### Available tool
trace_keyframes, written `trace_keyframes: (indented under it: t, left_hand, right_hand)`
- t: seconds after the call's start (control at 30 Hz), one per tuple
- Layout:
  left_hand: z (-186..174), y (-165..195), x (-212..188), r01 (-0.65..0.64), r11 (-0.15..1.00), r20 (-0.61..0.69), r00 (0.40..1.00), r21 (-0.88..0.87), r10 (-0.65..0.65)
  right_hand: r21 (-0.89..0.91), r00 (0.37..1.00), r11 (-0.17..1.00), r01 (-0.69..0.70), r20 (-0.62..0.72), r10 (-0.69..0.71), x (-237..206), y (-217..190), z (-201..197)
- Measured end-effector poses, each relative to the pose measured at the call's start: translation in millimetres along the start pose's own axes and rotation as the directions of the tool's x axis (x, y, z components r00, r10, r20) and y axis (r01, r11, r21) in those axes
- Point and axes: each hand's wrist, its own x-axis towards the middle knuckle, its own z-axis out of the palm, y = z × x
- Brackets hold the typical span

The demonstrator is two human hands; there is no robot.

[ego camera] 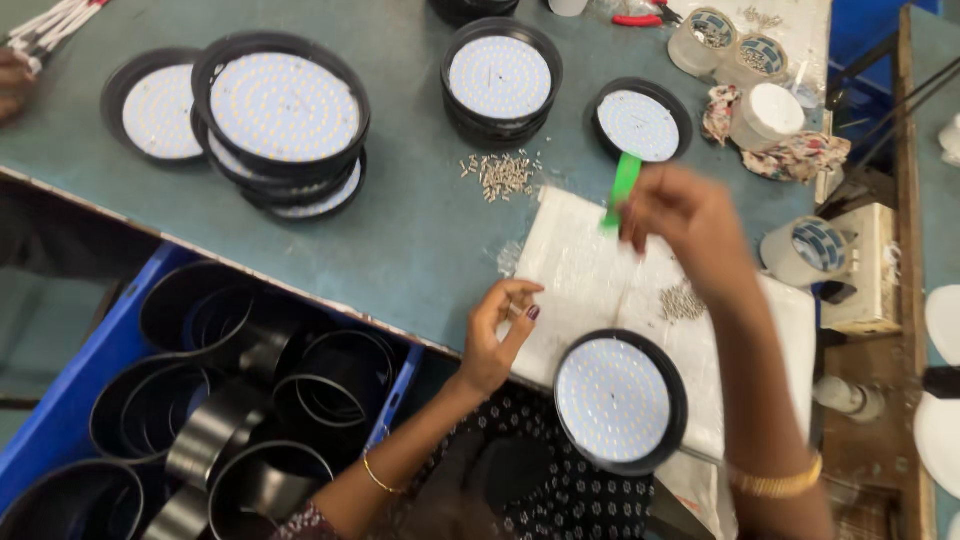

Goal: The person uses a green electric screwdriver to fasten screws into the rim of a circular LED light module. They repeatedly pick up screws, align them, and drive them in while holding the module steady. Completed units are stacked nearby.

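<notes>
My right hand [685, 215] is raised over the white foam sheet [580, 265] and grips a green-handled tool [622, 188], blurred by motion. My left hand [497, 330] rests at the sheet's near left edge, thumb and forefinger pinched around something small that I cannot make out. A round black lamp with a white LED disc [618, 398] lies on the sheet near me. A small pile of screws [683, 300] sits on the sheet by my right forearm.
Stacked black LED lamps [283, 115] and single ones [500, 80] [638, 125] sit on the grey-blue table, with loose screws [502, 175] between them. Tape rolls [805, 250] stand at right. A blue crate of black housings [230, 385] is below left. Another person's hand [12, 85] is at far left.
</notes>
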Motion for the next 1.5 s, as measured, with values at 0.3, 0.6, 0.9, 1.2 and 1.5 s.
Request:
trace_keyframes:
  t: [0.3, 0.6, 0.9, 1.2, 1.5]
  left_hand:
    - [61.2, 37.8, -16.9, 0.188, 0.982, 0.353, 0.917, 0.032, -0.187]
    - [70.2, 39.8, -9.3, 0.158, 0.964, 0.49, 0.836, 0.215, -0.246]
    - [54.1, 48.5, 1.3, 0.065, 0.948, 0.441, 0.874, 0.312, -0.205]
    - [69.4, 35.3, 7.0, 0.124, 0.939, 0.482, 0.832, 0.321, -0.274]
    - [81.0, 1.8, 2.0, -0.269, 0.783, 0.352, 0.934, 0.561, 0.069]
  right_hand:
    - [0.215, 0.936, 0.974, -0.075, -0.321, 0.143, -167.9, 1.6, 49.8]
    - [0.288, 0.905, 0.952, -0.104, -0.37, 0.211, -206.5, 17.6, 55.7]
    - [0.277, 0.934, 0.938, -0.21, -0.227, 0.276, -211.1, 24.3, 54.8]
    - [0.088, 0.991, 0.987, -0.137, 0.014, 0.136, -222.8, 30.2, 54.1]
    - [0.149, 0.899, 0.942, -0.301, -0.285, 0.333, -197.4, 44.6, 20.0]
